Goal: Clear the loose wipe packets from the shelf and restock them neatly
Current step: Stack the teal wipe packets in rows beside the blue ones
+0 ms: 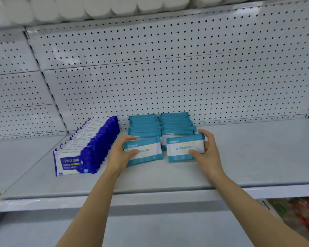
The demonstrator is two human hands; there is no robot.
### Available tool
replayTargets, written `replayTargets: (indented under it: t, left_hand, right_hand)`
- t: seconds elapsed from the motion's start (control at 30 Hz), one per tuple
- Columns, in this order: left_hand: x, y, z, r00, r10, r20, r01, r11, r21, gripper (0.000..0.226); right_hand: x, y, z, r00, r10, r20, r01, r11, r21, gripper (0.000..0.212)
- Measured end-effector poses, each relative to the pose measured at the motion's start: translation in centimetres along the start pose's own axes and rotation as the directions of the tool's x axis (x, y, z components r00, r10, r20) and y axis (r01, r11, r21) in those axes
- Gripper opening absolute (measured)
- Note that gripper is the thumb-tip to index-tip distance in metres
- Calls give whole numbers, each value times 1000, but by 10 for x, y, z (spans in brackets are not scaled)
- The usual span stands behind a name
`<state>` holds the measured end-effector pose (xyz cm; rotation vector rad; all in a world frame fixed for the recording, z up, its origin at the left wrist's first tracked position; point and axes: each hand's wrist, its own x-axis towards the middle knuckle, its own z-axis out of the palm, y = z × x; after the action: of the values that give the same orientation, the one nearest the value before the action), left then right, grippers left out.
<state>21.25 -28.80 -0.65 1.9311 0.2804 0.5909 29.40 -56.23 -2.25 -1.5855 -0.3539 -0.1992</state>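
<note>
Two teal wipe packets (143,150) (185,147) stand at the front of the teal rows (176,122), just right of the blue packets (89,148). The left hand (120,152) and right hand (206,148) each pinch one by its outer end, thumb on its face. They look light, soft and slick, best held by the short edges.

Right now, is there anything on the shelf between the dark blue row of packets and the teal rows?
Only the left hand, holding the front teal packet. Further back, the head view shows bare shelf between the dark blue row and the teal rows.
</note>
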Motion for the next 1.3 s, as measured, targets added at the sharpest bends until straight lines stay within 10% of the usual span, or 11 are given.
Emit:
replayTargets:
  t: [0.27,0.47,0.73,1.3]
  left_hand:
    - [36,-17,2,985,172,11,-168,943,286,36]
    - [38,-27,14,867,468,169,-478,691,542,73]
    - [45,-34,20,789,565,241,-505,374,778,83]
    - [29,-21,9,748,628,214,-554,414,722,80]
  right_hand:
    - [31,11,21,996,-87,-1,81,935,-346,64]
    - [39,22,25,962,-275,5,190,652,-734,51]
    - [47,26,31,821,-443,361,475,179,-862,87]
    - [27,22,21,818,-498,287,455,256,-853,77]
